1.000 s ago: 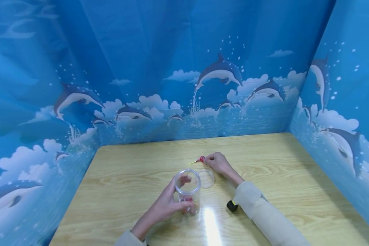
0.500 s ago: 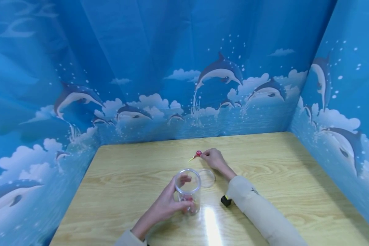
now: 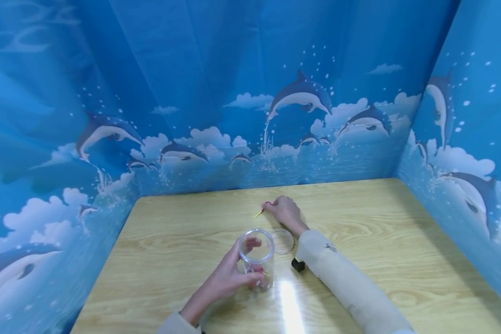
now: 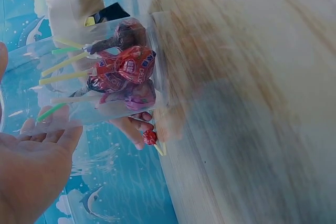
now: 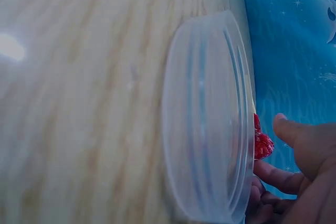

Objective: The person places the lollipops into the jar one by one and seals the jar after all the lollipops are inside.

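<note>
My left hand (image 3: 225, 280) holds a clear plastic jar (image 3: 268, 269), thumb and fingers around its sides. The jar stands on the table without a lid. Several wrapped lollipops (image 4: 137, 65) lie inside it, red, dark and purple, with yellow, green and pale sticks. Farther back, my right hand (image 3: 285, 212) reaches to a single red-wrapped lollipop (image 4: 150, 137) on the table, its yellow stick pointing toward me. In the right wrist view the thumb stands apart from the red wrapper (image 5: 263, 144), with the index finger just below it. Contact there is partly hidden.
A clear round lid (image 5: 205, 119) lies on the wooden table (image 3: 171, 241) between the jar and my right forearm. A black wrist-worn device (image 3: 298, 265) sits under the right sleeve. Blue dolphin-print curtains (image 3: 217, 93) border the table at the back and sides.
My right hand has moved left and slightly away from me, over the lollipop. The lollipop has shifted back and its stick has turned toward me. The left hand keeps its hold on the jar.
</note>
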The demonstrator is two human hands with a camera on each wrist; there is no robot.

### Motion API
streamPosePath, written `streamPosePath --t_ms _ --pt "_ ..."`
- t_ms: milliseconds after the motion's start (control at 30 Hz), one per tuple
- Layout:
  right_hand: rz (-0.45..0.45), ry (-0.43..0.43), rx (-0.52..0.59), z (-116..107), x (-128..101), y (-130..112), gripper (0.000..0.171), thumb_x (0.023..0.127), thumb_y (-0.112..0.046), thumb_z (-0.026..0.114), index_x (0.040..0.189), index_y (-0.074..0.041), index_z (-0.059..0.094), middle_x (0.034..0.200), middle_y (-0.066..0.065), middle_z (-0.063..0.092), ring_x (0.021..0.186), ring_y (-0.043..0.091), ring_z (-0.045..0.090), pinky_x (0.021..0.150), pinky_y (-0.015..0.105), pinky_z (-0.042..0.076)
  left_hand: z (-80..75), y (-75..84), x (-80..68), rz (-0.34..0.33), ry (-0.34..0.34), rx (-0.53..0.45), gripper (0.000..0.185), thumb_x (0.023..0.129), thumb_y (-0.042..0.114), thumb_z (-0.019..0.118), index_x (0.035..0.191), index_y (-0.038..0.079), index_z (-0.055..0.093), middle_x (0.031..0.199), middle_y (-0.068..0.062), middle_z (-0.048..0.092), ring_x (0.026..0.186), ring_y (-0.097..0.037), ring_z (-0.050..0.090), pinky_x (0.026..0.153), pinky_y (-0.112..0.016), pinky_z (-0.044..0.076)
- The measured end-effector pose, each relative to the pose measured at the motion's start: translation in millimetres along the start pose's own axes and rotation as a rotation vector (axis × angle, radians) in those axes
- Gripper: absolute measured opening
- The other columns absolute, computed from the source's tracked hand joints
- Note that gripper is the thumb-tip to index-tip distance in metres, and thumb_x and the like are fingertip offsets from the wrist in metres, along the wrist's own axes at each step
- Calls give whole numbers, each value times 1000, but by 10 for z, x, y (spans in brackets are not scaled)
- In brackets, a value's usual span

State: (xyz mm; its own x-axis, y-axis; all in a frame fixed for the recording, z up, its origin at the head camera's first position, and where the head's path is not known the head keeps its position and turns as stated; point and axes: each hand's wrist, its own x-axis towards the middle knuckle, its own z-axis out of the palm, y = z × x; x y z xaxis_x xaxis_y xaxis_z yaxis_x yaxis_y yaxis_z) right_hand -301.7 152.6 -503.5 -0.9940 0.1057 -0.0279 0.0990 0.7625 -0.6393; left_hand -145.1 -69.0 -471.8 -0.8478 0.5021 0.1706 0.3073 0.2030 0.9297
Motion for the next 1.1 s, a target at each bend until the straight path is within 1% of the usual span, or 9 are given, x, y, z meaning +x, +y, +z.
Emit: streamPosePath --t_ms 167,300,433,533,633,733,800,867,1100 --pt "8 21 -17 -31 23 -15 32 96 -42 74 82 -15 80 78 3 70 65 21 56 55 35 42 12 24 4 -7 -6 1 85 78 21 91 148 5 45 144 -10 57 138 -41 48 115 -70 30" --pt "-36 0 -20 -62 41 -6 25 97 -37 73 100 -14 82 101 8 77 87 29 69 71 44 56 6 32 1 -17 -4 3 87 77 21 91 149 7 44 144 -9 57 139 -39 48 116 -69 29" --pt "-85 -32 -13 -80 59 16 29 99 -29 71 120 -9 77 121 13 74 110 37 69 93 51 57 -1 32 0 -23 -1 5 87 77 23 91 150 13 44 145 -8 57 139 -37 48 116 -69 30" --pt "-80 -55 -1 -76 56 33 40 98 -28 72 128 -3 71 128 18 70 117 39 65 100 52 54 -3 28 -3 -24 1 9 86 77 23 91 149 17 45 145 -8 57 138 -37 49 115 -69 30" --pt "-56 -60 4 -64 29 44 47 92 -32 80 123 1 69 120 20 71 109 37 67 96 49 56 -6 30 -6 -27 1 10 86 77 23 91 150 18 44 145 -8 57 138 -37 49 115 -70 30" --pt "-56 -75 4 -64 -10 56 35 86 -29 85 97 1 71 93 14 71 83 27 66 77 39 58 -6 37 -11 -33 1 11 86 77 22 91 150 18 44 145 -8 57 138 -37 49 116 -69 29" --pt "-68 -82 -8 -69 -32 64 26 85 -24 86 81 -4 70 77 7 67 68 20 59 64 32 54 -6 38 -13 -36 2 12 86 77 21 91 149 18 44 145 -8 57 138 -37 49 116 -69 29" --pt "-79 -98 -20 -88 -50 76 28 88 -19 82 68 -6 68 65 5 62 58 16 51 55 28 45 -5 36 -14 -32 1 11 86 77 20 91 149 16 45 145 -9 57 138 -38 49 116 -69 29" --pt "-75 -77 6 -186 -124 111 20 93 -16 75 74 -10 75 69 -1 65 62 14 53 57 25 44 -8 35 -7 -37 2 2 85 77 20 91 149 18 45 145 -8 57 139 -37 49 116 -69 29"
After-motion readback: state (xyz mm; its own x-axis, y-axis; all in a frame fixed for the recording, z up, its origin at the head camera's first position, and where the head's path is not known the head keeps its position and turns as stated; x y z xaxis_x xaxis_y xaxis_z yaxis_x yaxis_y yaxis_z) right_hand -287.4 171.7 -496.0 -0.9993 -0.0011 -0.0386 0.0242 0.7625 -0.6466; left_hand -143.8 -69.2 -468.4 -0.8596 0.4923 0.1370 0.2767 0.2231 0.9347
